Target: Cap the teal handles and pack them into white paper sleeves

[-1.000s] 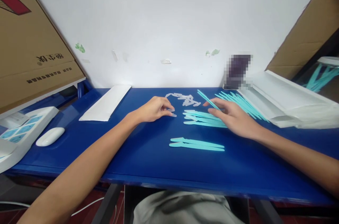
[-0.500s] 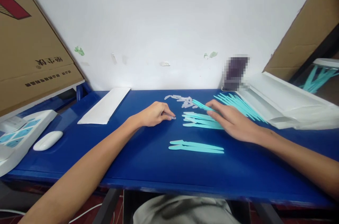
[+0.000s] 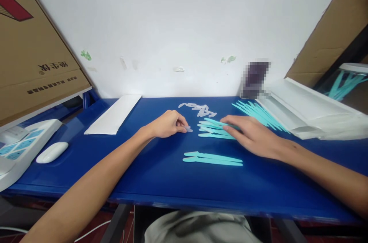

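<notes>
My left hand [image 3: 168, 125] is closed in a pinch over the middle of the desk, with small translucent plastic caps [image 3: 189, 129] poking out past its fingertips. My right hand [image 3: 254, 135] grips a teal eyebrow razor [image 3: 212, 121] by its handle, blade end pointing left, low over a group of similar razors [image 3: 205, 135] that it partly covers. Nearer to me, two eyebrow razors [image 3: 212, 158] lie side by side. Behind my hands is a loose heap of translucent caps [image 3: 201, 110]. Several more teal razors [image 3: 260, 115] fan out beyond my right hand.
On the blue desk [image 3: 155, 181] a white flat strip [image 3: 113, 116] and a white mouse [image 3: 52, 152] lie to the left. White trays [image 3: 310, 109] and a blurred-out dark object [image 3: 255, 80] stand at the back right. Cardboard [image 3: 43, 43] flanks the desk.
My right hand has moved slightly left and down, bringing the razor it holds over the group of razors. My left hand has barely shifted, and its caps show a little more.
</notes>
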{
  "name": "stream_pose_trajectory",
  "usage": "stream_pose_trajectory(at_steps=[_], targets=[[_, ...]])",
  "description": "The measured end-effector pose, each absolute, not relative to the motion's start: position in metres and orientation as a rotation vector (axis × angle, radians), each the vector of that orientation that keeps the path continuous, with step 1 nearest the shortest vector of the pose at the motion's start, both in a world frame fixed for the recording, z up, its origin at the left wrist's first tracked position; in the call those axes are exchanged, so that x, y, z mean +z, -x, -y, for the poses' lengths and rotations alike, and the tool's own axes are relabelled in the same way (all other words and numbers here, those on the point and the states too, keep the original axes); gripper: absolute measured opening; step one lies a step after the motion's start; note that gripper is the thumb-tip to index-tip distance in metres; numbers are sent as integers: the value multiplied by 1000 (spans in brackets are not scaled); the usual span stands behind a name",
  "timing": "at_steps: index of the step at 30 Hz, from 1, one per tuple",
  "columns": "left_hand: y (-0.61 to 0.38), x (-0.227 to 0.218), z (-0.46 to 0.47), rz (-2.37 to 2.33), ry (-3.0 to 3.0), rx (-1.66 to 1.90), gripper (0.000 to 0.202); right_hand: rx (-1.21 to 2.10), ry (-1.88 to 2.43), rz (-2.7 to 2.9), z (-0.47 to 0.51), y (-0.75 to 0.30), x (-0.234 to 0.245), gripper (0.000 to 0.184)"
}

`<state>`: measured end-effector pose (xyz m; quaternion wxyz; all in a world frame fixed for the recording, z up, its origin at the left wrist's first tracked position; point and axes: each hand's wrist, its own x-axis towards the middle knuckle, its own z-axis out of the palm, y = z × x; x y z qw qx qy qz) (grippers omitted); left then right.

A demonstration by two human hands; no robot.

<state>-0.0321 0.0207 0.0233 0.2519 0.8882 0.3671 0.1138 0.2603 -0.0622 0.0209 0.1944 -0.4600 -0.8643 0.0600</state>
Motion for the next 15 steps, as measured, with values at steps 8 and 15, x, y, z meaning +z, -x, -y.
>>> stream_pose_trajectory(at_steps=[8, 15], targets=[[22, 32, -3, -867, -2460, 270, 12, -69, 1210, 2676, 72, -253, 15, 35], [16, 35, 7, -888, -2457, 236, 10, -234, 1180, 2766, 78, -249, 19, 40]])
